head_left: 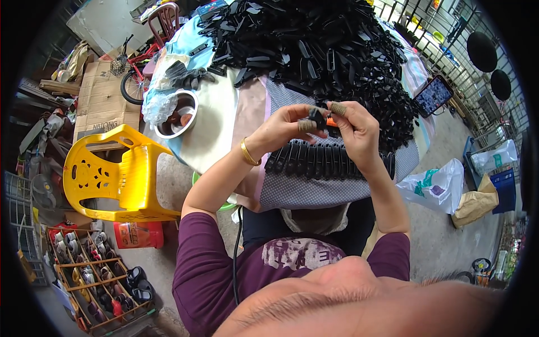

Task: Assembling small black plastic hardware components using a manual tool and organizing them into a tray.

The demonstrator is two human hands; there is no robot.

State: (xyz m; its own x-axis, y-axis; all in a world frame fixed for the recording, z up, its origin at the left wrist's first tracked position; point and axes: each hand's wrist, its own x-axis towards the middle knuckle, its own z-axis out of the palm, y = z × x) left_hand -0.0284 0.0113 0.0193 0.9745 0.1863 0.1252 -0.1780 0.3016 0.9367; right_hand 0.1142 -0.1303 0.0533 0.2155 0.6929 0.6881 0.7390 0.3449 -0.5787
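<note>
Above the near part of the table, my two hands are close together with fingers pinched. In my left hand (283, 126), which has tan wraps on the fingers, is a small black plastic part (318, 119). My right hand (359, 130) is closed at its far side, a tan wrap on one finger. Beside the right thumb an orange piece (332, 121) shows; its kind is unclear, and what the right fingers grip is mostly hidden. Just below the hands a tidy row of long black plastic parts (311, 160) lies side by side on the dotted cloth (314, 191).
A large heap of black plastic parts (303, 50) covers the table's far side. At the left stand a metal bowl (190, 124) with a plastic bag (160, 109) and a yellow chair (137, 174). A phone (435, 95) is propped at the right, near white bags (435, 185).
</note>
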